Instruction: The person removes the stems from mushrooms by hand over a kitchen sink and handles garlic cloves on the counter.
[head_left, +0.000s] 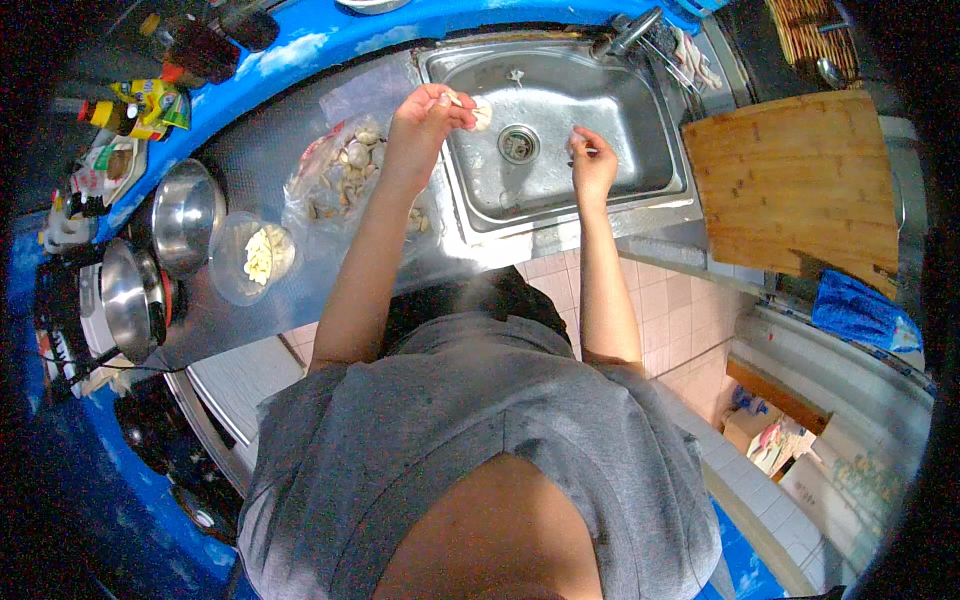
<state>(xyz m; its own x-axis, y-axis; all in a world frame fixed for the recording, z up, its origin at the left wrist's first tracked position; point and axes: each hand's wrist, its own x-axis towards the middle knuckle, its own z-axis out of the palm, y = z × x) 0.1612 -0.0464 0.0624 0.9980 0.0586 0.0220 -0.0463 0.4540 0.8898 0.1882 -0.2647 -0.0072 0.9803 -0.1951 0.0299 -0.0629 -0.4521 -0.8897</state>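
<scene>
Over the left rim of the steel sink (555, 202), my left hand (429, 120) grips a partly broken garlic bulb (482, 115) by its stem. My right hand (595, 165) is above the right half of the basin, its thumb and fingers pinched around a small pale piece that looks like garlic skin (576, 144). Beside my left forearm a clear plastic bag (304, 191) lies spread on the counter, with garlic bulbs (358, 155) and loose cloves (341, 187) on it. Further left, peeled garlic cloves (257, 257) lie in a clear plastic bowl (231, 289).
Two steel bowls (187, 217) (127, 300) stand at the counter's left end. Bottles and seasoning packets (154, 105) line the blue ledge behind. A faucet (634, 34) overhangs the sink's back right corner. A wooden cutting board (795, 180) lies to the right, near a blue cloth (862, 311).
</scene>
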